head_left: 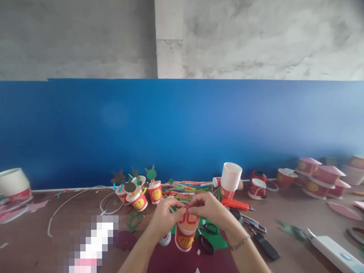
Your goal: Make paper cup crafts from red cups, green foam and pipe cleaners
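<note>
A red paper cup (185, 234) with a yellow emblem is held up over the table, its top covered by a pinkish disc. My left hand (165, 213) and my right hand (209, 207) both pinch a thin red strip that arches over the cup's top. The fingers of both hands are closed on that strip at its upper end. Black scissors (207, 237) lie on green paper just right of the cup. A small white bottle (165, 239) stands under my left wrist.
Decorated red cups with green paper leaves (139, 191) stand behind, beside a pile of coloured sticks (184, 188). An upturned white cup stack (230, 180), an orange cutter (237, 205), lidded pink-topped cups (320, 176) and a white tray (335, 252) lie to the right. A blue wall runs behind.
</note>
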A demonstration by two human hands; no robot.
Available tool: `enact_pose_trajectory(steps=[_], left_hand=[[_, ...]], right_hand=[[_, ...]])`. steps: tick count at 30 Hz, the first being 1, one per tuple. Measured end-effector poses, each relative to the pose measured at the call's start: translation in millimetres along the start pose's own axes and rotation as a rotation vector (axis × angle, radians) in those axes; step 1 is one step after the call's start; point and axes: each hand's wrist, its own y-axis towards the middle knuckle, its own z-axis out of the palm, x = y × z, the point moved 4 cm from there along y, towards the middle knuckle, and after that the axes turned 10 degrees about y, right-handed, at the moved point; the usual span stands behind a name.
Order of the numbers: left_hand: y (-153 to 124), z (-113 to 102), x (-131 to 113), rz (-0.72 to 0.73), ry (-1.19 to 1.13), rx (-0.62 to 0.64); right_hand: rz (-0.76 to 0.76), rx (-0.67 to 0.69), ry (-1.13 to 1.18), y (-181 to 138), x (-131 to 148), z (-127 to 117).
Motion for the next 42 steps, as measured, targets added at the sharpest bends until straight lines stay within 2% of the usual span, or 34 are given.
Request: enact_pose_trajectory(steps=[8,14,21,26,30,35,39,42], left_hand=[[-1.0,0.8,-0.9,0.027,0.018,-0.051],[2.2,0.3,1.5,0.053,0.005,-0.087],[3.2,3.0,7.6,-0.091,-0.018,-0.025],[1.4,3.7,4.8,-0.122,0.005,0.015],[0.5,3.9,1.5,-0.079,0.012,0.035],[1.3,-1.4,1.9,-0.028,-0.005,-0.027],[2.0,-6.6,1.9,-0.036,0.031,-0.108],[0.2,-5.7,-2.3,0.026,0.118,-0.149]], right_hand=[[-0.124,-0.043,-0.175,0.4,6.2,2.6],[-0.157,-0.112,-0.244,-0.8,11.4,1.8],[-0.166,-0.103,-0.317,-2.0,11.5,3.7],[-0.139,-0.08,-0.317,-2.1,7.5,3.7],[-0.134,-0.085,-0.283,-2.5,8.2,4.0],[-0.135,-0.105,-0.286,-3.5,13.8,4.4],[-0.183,-0.159,-0.434,-5.6,19.2,4.7],[-0.225,-0.156,-0.551,-6.4,17.7,10.5]])
